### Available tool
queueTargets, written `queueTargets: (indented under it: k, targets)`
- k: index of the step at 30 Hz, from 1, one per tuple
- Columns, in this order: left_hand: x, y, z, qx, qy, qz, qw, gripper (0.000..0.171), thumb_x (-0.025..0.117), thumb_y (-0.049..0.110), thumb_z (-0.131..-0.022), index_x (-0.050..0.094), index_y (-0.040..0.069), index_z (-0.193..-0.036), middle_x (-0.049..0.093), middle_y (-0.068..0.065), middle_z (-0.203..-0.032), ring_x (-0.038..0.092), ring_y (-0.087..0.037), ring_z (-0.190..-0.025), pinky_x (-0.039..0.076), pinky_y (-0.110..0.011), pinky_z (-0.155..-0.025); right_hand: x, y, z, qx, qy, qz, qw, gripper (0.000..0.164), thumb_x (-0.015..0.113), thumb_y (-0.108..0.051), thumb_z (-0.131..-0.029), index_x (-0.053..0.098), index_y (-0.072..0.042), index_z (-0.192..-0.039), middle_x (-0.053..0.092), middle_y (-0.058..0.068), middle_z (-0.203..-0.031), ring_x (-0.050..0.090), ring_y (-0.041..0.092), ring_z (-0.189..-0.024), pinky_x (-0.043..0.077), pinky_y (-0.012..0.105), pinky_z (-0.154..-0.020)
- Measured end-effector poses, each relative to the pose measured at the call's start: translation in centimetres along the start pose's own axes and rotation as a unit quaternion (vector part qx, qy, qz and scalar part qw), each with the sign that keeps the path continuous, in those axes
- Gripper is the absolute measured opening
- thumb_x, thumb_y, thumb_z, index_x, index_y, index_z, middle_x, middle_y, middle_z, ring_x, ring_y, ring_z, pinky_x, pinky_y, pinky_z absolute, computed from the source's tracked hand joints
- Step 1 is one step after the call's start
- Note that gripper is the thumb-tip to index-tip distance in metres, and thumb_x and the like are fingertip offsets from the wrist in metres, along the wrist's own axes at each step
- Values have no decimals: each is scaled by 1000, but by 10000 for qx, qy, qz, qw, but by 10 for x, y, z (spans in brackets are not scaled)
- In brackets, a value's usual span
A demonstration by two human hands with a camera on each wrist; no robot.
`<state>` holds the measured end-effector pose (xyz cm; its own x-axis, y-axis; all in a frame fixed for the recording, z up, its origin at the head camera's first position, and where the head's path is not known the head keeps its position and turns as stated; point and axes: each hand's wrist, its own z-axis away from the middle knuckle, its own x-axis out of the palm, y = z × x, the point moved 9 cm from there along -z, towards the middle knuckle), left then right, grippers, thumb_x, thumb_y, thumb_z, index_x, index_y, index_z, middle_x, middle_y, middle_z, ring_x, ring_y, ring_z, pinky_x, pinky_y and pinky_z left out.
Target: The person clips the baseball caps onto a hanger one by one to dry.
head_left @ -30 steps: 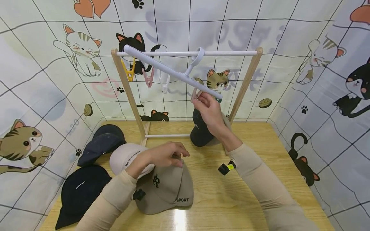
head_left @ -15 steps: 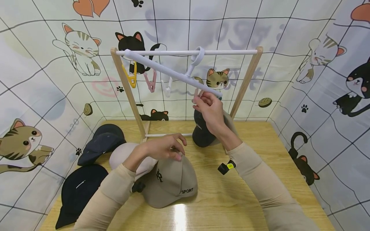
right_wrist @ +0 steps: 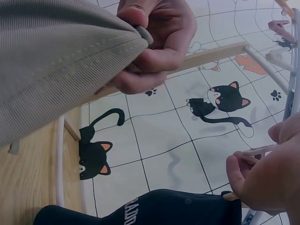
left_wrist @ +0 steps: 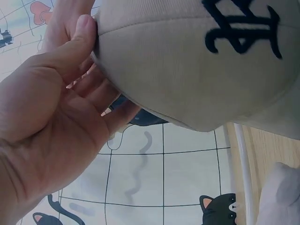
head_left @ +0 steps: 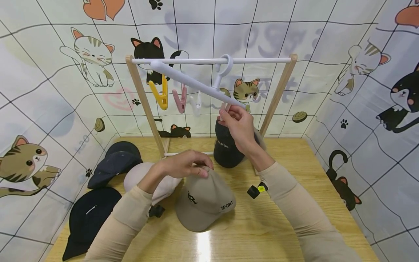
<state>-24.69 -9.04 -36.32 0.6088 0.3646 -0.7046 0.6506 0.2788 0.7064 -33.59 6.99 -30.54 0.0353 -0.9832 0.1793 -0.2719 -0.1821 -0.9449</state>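
My left hand (head_left: 188, 165) pinches a khaki baseball cap (head_left: 206, 200) by the button on its crown and holds it raised, the brim toward me. The pinch also shows in the right wrist view, where the cap's cloth (right_wrist: 61, 61) gathers to a point. My right hand (head_left: 240, 125) pinches a pale pink clothespin (head_left: 223, 109) on the low right end of a white hanger (head_left: 188, 80). Just under that hand hangs a black cap (head_left: 226, 151), a grey cap (head_left: 260, 140) partly hidden behind it. The hanger's left end tilts up.
Yellow (head_left: 161, 96), pink (head_left: 180, 100) and white (head_left: 197, 103) clothespins dangle from the hanger's left part. The hanger hooks over a white rod (head_left: 262, 60) on a wooden stand (head_left: 281, 87). Left on the table (head_left: 278, 225) lie navy (head_left: 116, 162), black (head_left: 90, 222) and pale pink (head_left: 140, 173) caps.
My left hand has lifted the khaki cap and moved it right, toward the rack. The hanger's left end has dipped and its clothespins shifted right. My right hand stays at its clothespin.
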Motion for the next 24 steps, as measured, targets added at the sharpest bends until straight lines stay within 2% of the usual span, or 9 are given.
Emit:
queueTargets:
  k: [3, 6, 10, 14, 18, 24]
  targets:
    - [1, -1, -2, 19, -49, 121, 9999, 13, 74, 16, -110, 75, 9, -121, 75, -4, -112, 62, -8, -102, 54, -28, -95, 0, -2, 0, -34, 10, 65, 10000, 37, 78, -15, -108, 68, 6, -136, 77, 4, -107, 82, 25, -100, 69, 31, -91]
    - [1, -1, -4, -18, -77, 193, 9998, 11, 74, 16, -109, 73, 10, -119, 77, -2, -110, 61, -7, -101, 53, -28, -94, -1, -3, 0, -40, 43, 118, 9999, 36, 79, -16, -107, 70, 5, -134, 79, 3, -105, 83, 28, -100, 69, 30, -89]
    - [2, -1, -7, -167, -90, 292, 9994, 14, 76, 17, -108, 71, 10, -119, 81, -1, -109, 63, -7, -101, 53, -28, -94, -2, -2, -3, -39, 111, 164, 9998, 35, 82, -18, -105, 73, 5, -129, 81, 5, -102, 84, 28, -96, 70, 30, -85]
    - [1, -2, -9, -221, -65, 323, 9992, 15, 78, 17, -107, 72, 10, -118, 78, 0, -108, 62, -8, -101, 53, -28, -95, -3, -2, -4, -27, 144, 207, 9997, 33, 83, -21, -105, 74, 4, -124, 81, 7, -99, 84, 24, -90, 70, 30, -82]
    - [-1, 0, -12, -96, -9, 193, 9998, 14, 79, 16, -106, 73, 10, -117, 74, -1, -108, 60, -8, -99, 53, -28, -94, -3, -3, -4, -11, 152, 295, 9994, 31, 84, -24, -105, 74, 2, -118, 81, 3, -92, 83, 17, -82, 70, 31, -80]
    - [-3, 4, -17, 120, 111, 102, 9998, 15, 82, 14, -103, 73, 10, -115, 73, -1, -108, 60, -9, -99, 54, -35, -94, -5, -3, -7, 32, 251, 386, 9989, 36, 86, -28, -102, 72, 2, -114, 82, 1, -89, 81, 13, -73, 70, 31, -76]
